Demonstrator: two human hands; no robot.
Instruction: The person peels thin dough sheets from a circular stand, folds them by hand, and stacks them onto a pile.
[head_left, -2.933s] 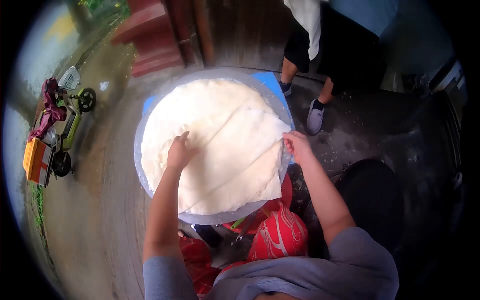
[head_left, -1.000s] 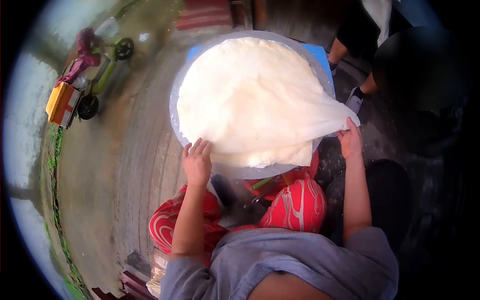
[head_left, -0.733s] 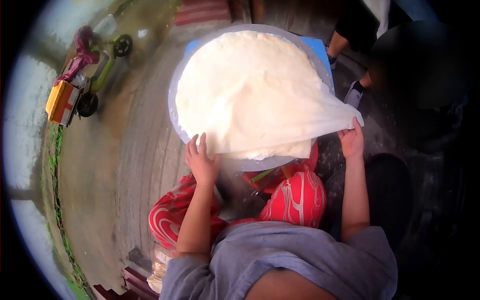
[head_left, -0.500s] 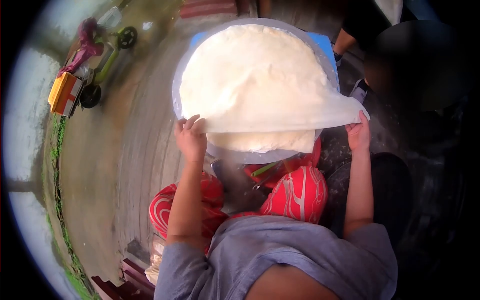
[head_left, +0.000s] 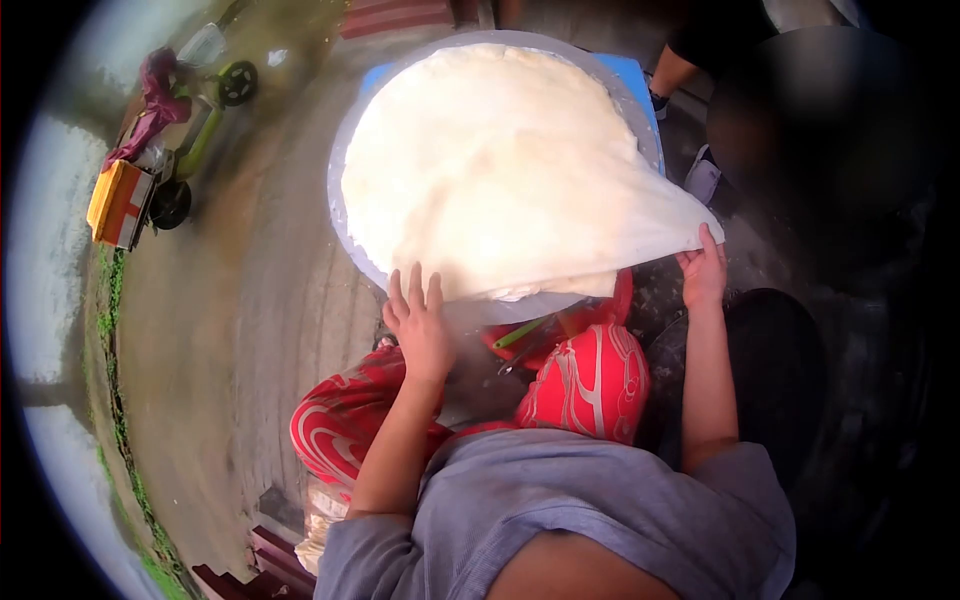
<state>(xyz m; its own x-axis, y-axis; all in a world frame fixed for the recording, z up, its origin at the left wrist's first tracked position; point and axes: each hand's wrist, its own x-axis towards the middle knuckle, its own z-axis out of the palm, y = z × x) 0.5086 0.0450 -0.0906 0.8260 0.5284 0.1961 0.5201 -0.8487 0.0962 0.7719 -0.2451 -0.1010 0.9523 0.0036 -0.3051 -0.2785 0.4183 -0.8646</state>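
A large, thin, cream-white sheet (head_left: 500, 170), soft and dough-like, covers most of a round grey tray (head_left: 338, 190). Beneath it, the edge of another pale layer shows at the near side. My right hand (head_left: 704, 272) pinches a corner of the sheet and pulls it out past the tray's right rim. My left hand (head_left: 421, 330) is open at the near left rim, fingers spread and pointing away from me. Its fingertips lie over or just touch the sheet's near edge; which of the two, I cannot tell.
The tray rests on something blue (head_left: 635, 85). Below its near edge, by my knees, are a red container (head_left: 560, 345) and a green-handled tool (head_left: 520, 332). Another person's shoe (head_left: 703, 177) is at the right. A green scooter (head_left: 200, 140) with a box stands at left.
My left hand has let go of the sheet's near left edge and moved right and toward me, its fingers now spread. My right hand still holds its corner. The sheet's left part now lies down.
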